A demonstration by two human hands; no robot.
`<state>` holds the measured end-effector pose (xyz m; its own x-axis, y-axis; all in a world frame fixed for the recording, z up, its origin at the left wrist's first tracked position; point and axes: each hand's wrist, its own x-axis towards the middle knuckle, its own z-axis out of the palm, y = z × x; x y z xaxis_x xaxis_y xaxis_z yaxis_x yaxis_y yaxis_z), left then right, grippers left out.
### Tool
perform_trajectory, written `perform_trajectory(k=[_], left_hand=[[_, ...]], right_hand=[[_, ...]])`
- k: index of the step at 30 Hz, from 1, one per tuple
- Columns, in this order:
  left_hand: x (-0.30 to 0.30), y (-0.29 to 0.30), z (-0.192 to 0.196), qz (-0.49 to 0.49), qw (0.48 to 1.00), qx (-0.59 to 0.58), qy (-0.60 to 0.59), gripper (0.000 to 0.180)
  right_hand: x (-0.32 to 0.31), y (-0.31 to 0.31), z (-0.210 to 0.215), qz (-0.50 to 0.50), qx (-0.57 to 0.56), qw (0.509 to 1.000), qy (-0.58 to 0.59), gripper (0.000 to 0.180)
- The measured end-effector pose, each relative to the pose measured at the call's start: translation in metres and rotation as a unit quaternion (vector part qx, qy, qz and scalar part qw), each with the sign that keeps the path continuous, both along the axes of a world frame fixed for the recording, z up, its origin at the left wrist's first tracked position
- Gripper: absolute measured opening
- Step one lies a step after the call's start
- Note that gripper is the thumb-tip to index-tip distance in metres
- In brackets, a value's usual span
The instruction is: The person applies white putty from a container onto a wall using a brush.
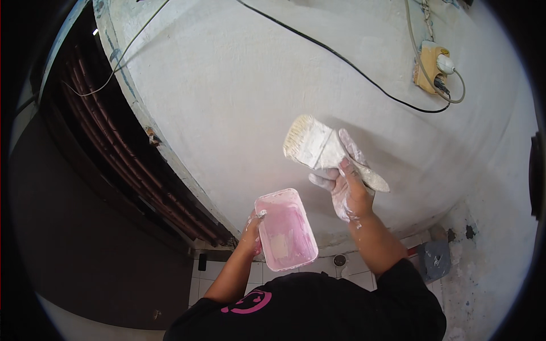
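Observation:
My right hand (345,190), smeared with white paint, grips a wide flat paintbrush (311,146) by its handle. The pale bristles point up and to the left, close to the white plastered wall (239,102). Below and to the left, my left hand (252,230) holds a pink rectangular plastic tub (285,228) by its left edge. The tub's inside is coated with whitish paint. The fingers of my left hand are mostly hidden behind the tub.
A black cable (341,59) runs diagonally across the wall to a yellowish wall socket (432,68) with a white plug at upper right. A dark doorway with reddish wooden frame mouldings (131,165) lies to the left. White floor tiles (341,273) and a grey object (435,258) show below.

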<state>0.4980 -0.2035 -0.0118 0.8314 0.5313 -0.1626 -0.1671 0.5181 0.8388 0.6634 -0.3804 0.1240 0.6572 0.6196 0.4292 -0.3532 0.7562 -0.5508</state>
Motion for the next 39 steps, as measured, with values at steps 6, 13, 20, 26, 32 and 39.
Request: perform_trajectory(k=[6, 13, 20, 26, 32, 39], left_hand=[[0.0, 0.005, 0.036, -0.058, 0.997, 0.043, 0.004, 0.048], [-0.014, 0.018, 0.038, -0.057, 0.998, 0.01, 0.011, 0.05], [-0.019, 0.066, 0.033, -0.082, 0.996, 0.006, -0.034, 0.049], [-0.036, 0.079, 0.027, -0.067, 0.996, 0.038, -0.033, 0.05], [-0.034, 0.071, 0.037, -0.035, 0.994, 0.1, 0.02, 0.048], [-0.028, 0.073, 0.025, -0.049, 0.995, 0.088, -0.008, 0.045]], right_hand=[[0.021, 0.029, 0.057, -0.416, 0.088, 0.685, -0.592, 0.036], [0.011, 0.047, 0.143, -0.533, 0.021, 0.368, -0.761, 0.037], [-0.006, 0.132, 0.168, -0.534, 0.012, 0.291, -0.794, 0.043], [-0.02, 0.146, 0.127, -0.475, -0.074, 0.286, -0.829, 0.035], [-0.031, 0.133, 0.19, -0.547, -0.057, 0.277, -0.788, 0.027], [-0.025, 0.147, 0.132, -0.523, -0.036, 0.212, -0.825, 0.024]])
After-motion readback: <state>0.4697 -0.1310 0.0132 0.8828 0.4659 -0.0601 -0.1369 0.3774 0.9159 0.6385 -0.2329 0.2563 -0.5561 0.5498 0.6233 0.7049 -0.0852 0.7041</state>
